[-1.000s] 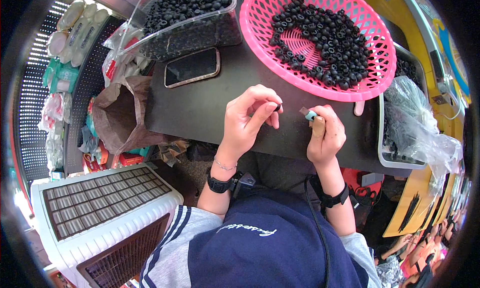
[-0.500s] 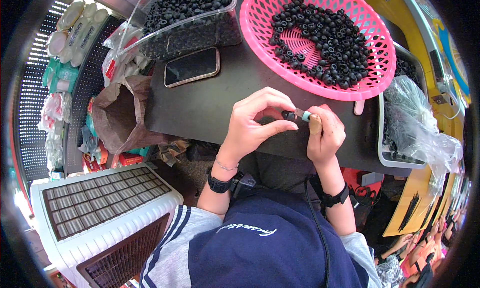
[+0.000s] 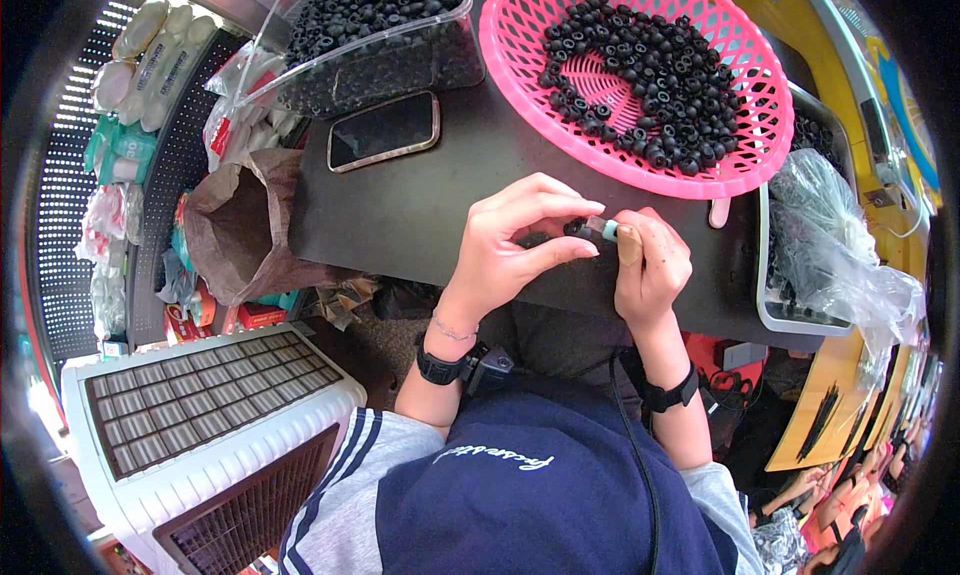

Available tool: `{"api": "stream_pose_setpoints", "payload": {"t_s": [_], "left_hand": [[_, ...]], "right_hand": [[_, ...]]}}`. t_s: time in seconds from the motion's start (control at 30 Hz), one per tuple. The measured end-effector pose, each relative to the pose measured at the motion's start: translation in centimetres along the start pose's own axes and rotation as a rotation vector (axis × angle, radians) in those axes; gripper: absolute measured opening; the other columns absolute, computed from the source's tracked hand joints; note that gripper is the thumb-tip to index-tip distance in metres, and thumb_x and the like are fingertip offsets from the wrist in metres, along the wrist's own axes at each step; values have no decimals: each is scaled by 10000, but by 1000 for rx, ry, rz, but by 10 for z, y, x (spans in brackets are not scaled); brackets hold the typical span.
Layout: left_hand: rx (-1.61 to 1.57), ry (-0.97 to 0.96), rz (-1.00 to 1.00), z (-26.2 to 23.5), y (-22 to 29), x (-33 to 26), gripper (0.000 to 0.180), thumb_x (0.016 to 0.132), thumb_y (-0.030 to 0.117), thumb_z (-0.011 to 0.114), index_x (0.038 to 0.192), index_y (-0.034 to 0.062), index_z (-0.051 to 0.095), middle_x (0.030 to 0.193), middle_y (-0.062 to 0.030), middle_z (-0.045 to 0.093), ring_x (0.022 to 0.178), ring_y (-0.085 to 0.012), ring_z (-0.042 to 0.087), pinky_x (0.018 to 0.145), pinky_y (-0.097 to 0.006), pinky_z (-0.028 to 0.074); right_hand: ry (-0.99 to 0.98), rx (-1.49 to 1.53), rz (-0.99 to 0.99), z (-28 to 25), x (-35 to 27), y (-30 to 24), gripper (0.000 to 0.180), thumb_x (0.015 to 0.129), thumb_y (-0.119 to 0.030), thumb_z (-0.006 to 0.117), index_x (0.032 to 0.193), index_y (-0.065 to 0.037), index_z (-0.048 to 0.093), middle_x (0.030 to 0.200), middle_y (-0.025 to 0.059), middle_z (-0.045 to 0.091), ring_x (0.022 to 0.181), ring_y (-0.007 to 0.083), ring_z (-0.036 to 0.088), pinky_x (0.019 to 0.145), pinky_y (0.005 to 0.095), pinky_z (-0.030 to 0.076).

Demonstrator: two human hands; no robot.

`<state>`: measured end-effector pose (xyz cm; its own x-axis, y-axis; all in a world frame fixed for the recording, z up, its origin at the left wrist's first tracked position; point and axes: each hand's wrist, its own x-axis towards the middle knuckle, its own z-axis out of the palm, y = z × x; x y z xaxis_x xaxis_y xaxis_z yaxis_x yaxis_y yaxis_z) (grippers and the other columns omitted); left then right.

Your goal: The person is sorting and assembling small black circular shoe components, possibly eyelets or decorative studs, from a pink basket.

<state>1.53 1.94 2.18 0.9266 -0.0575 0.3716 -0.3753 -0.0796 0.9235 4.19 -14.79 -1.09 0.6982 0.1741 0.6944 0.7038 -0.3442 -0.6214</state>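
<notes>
A dark worktable (image 3: 420, 210) fills the middle, with a white slatted crate (image 3: 190, 415) down by the person's left. Close in, both hands meet over the table's near edge: the left hand (image 3: 500, 250) pinches a small black ring (image 3: 578, 228) between thumb and fingers, pressed against a pale little tube (image 3: 606, 230) gripped in the right hand (image 3: 650, 265), fingers curled tight. Beyond lies a phone (image 3: 383, 130), face up. Farther back, a pink basket (image 3: 740, 85) and a clear bin (image 3: 400, 55) both hold black rings.
</notes>
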Motion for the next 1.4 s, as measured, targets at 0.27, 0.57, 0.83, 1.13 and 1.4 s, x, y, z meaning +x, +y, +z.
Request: {"api": "stream_pose_setpoints", "payload": {"t_s": [0.27,0.57,0.83,1.13,1.4], "left_hand": [[12,-13,-21,-1,2,0,287,711,-3,757,987,-29,683,961,-104,619,851,-138,611,707,-230,528],[100,19,40,1,2,0,271,701,27,773,949,-29,681,938,-110,635,840,-151,622,701,-238,529],[130,27,60,2,1,-1,252,706,33,770,927,-37,674,933,-119,634,837,-162,629,707,-253,541],[127,53,99,4,0,0,239,698,16,772,911,-37,676,923,-118,634,819,-160,628,689,-252,543],[-25,54,86,10,0,0,246,729,-36,737,956,-63,648,969,-148,599,821,-184,637,695,-268,562]], "right_hand": [[-3,3,-8,0,0,1,78,831,-63,630,820,10,607,729,114,620,594,273,592,550,348,472],[15,-32,-55,1,0,2,74,820,-60,641,827,8,616,730,109,623,588,268,591,537,345,469],[23,-26,-83,1,0,3,77,813,-53,644,834,15,616,732,110,625,586,267,591,537,342,471],[-3,-11,-56,0,-1,2,77,830,-57,629,831,19,614,727,114,624,577,269,586,530,345,468],[109,85,77,-1,-4,0,171,928,-109,518,829,22,566,657,111,551,536,235,534,513,323,420]]}}
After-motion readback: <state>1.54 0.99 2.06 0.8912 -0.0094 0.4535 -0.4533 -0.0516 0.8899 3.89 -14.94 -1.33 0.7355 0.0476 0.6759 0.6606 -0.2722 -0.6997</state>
